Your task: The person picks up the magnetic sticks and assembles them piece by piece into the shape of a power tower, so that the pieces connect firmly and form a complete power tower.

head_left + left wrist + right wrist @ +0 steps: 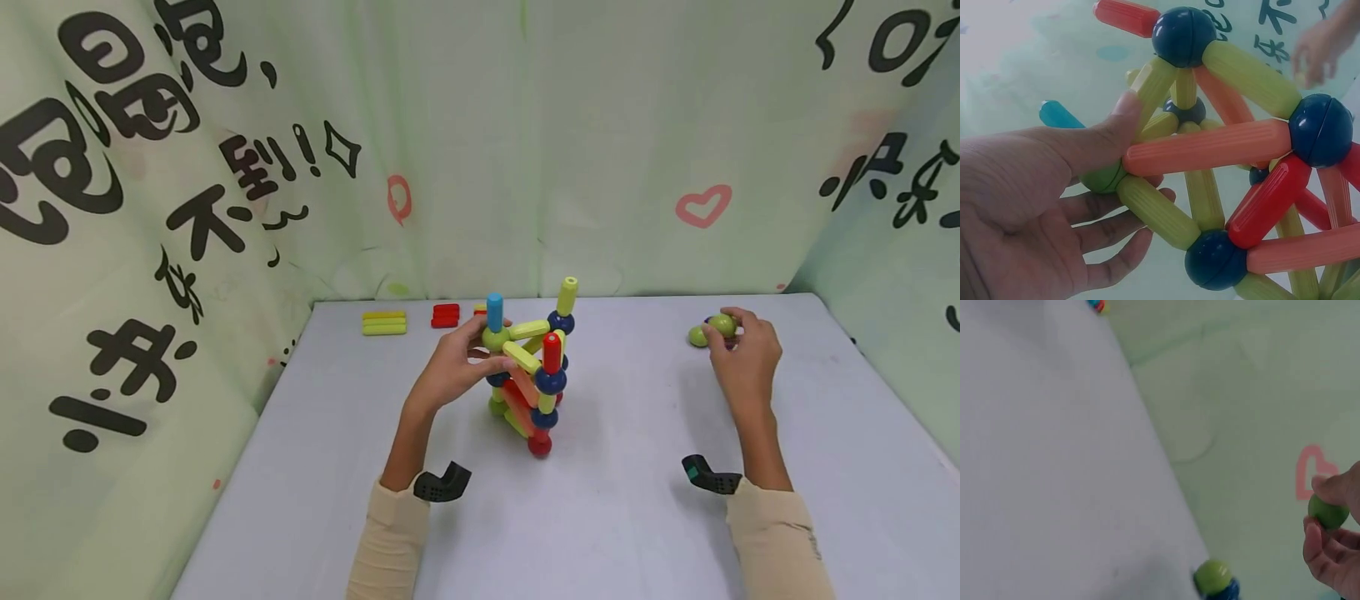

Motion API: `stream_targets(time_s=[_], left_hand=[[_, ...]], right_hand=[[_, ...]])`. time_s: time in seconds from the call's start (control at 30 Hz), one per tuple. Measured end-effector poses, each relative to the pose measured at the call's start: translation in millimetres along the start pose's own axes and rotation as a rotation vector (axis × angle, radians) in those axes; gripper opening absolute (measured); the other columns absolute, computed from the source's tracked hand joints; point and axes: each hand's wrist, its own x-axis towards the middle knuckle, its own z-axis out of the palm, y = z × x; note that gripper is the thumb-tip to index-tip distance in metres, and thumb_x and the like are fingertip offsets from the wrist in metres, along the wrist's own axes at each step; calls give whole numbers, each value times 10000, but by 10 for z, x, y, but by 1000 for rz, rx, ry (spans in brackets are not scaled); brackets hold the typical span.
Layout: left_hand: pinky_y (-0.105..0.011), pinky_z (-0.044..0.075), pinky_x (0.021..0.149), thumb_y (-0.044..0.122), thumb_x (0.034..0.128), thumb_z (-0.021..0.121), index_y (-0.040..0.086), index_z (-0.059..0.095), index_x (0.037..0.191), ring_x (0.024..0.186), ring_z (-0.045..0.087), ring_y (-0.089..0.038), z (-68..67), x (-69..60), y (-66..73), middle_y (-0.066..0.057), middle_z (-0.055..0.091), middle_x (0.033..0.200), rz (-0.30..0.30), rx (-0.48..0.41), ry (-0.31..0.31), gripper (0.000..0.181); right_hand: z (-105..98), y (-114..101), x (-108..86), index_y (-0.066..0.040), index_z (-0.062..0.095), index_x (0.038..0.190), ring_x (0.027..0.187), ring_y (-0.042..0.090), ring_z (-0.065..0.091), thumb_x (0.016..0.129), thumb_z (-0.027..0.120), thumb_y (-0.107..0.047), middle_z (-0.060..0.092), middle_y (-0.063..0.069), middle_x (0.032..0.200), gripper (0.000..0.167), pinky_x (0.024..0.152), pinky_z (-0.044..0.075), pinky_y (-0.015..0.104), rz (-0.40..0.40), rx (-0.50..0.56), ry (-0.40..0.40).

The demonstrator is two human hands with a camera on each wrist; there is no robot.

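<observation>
Left hand (pixel 450 371): forearm angles forward and inward, thumb and fingers grip the rod-and-ball frame (pixel 551 381) just to its right | Right hand (pixel 750 354): well apart from the left, forearm reaches forward, thumb and fingers pinch a green ball (pixel 1329 512) | loose balls (pixel 698 337) lie just beside that hand's fingertips

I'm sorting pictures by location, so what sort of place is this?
Probably a curtained-off workspace, perhaps for recording: pale green fabric curtains printed with black lettering hang behind and beside a flat, pale table, and the left hand holds a colourful frame of plastic-looking rods and balls.
</observation>
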Motion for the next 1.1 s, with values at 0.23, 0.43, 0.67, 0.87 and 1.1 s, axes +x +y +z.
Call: stream_targets(time_s=[0.23,0.43,0.67,0.87,1.1], left_hand=[[-347,561,893,211,856,757,85,525,1347,1104,630,-256,24,-2,-25,-107,620,1256,7,9,12,557],[-359,571,868,213,865,749,122,519,1346,1081,630,-265,31,-3,-42,-112,614,1256,-6,-5,-5,541],[-377,559,902,187,878,735,104,503,1349,1108,629,-283,19,22,-62,-127,603,1263,19,-19,-28,531],[-408,527,963,224,879,734,103,475,1379,1216,573,-289,20,49,-155,-115,568,1312,-30,-64,-83,576],[-443,470,1035,270,849,766,136,409,1433,1295,490,-251,42,112,-454,-60,549,1356,-88,-63,-293,697]], right_hand=[[34,-798,-34,10,574,1287,791,-47,612,901,688,-92,579,-50,1058,415,649,485,60,-233,537,-125],[69,-1365,-79,-1,591,1276,780,85,618,901,670,-32,635,-31,1031,384,718,517,114,-370,749,-267],[160,-1673,-138,-41,616,1262,715,107,589,900,680,-48,635,-89,966,367,683,517,143,-460,660,-340],[213,-1592,-158,-64,568,1330,702,92,598,924,653,-62,624,-64,1082,415,677,519,152,-426,674,-374],[262,-1049,-7,-6,617,1233,630,29,581,968,609,-174,643,-53,1048,314,595,454,139,-250,610,-184]])
